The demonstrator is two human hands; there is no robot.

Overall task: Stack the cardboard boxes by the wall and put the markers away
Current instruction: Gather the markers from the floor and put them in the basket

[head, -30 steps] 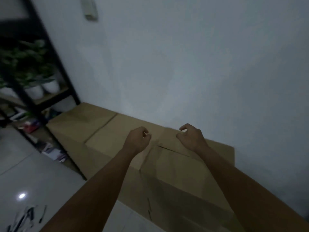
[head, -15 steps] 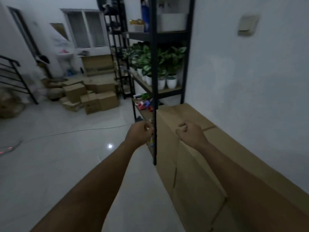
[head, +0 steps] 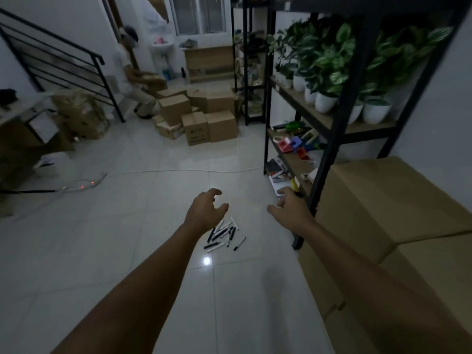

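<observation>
markers (head: 224,234): loose pile on the white tiled floor (head: 127,251), centre of view, just beyond the left hand; slim pens, black and white bodies, lying crossed at mixed angles; about ten, exact count unclear where they overlap; one (head: 239,243) lies slightly apart at the right edge of the pile
left hand (head: 204,212): held out above the floor, fingers spread and loosely bent, holding nothing; overlaps the near-left edge of the pile in view, contact cannot be told
right hand (head: 290,209): held out to the right of the markers, fingers relaxed and apart, holding nothing; in front of the shelf post
cardboard boxes (head: 383,213): two plain brown ones, near right, side by side against the white wall (head: 444,103), tops shut
far boxes (head: 204,118): cluster of brown cartons on the floor at the back, centre; roughly seven, some stacked, some blurred
shelf unit (head: 332,123): black metal frame with wooden shelves, right, just beyond the near boxes
potted plants (head: 332,72): row in white pots on the upper shelf, about six pots visible
lower shelves: small red, blue and green items (head: 293,144), too small to identify
second person (head: 132,80): far left of centre, bent over the far boxes
stair railing (head: 63,62): black, far left
cable (head: 178,171): thin white line across the floor, mid-distance
</observation>
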